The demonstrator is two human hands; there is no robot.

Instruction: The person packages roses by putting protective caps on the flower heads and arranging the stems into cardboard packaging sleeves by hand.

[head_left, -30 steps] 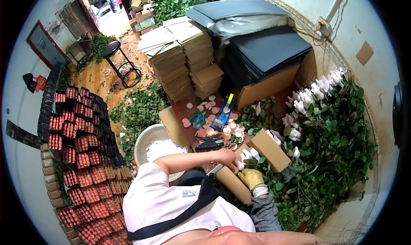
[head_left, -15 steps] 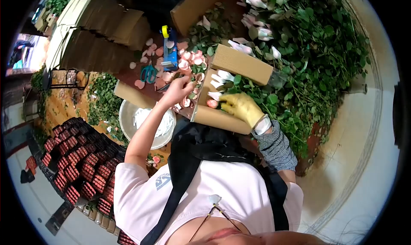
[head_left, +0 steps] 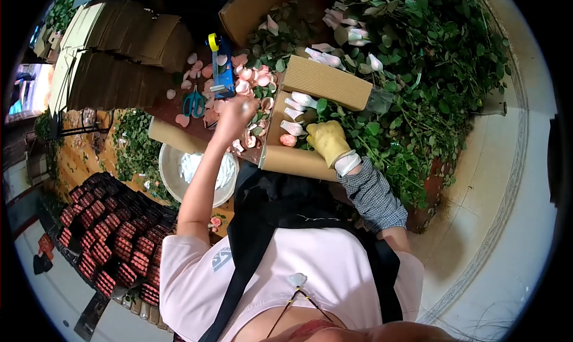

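Observation:
My left hand is bare and hangs over loose pink petals, just below a blue tape dispenser. Its fingers are curled in, and what they hold, if anything, is hidden. In a yellow rubber glove, my right hand is closed around rose stems at the side of a cardboard wrapper. Left of the glove lie several rose heads in white net sleeves and one uncovered pink rose. A corrugated cardboard strip lies across the wrapper above them.
Teal scissors lie left of the petals. A white bucket with white sleeves inside stands below. Leafy rose stems pile up at right. Flattened cardboard is stacked upper left; black-and-red trays cover the lower left.
My left hand has moved away from the wrapper's left edge toward the tape dispenser. My gloved right hand has closed its fingers more tightly beside the rose heads. The whole view has shifted slightly.

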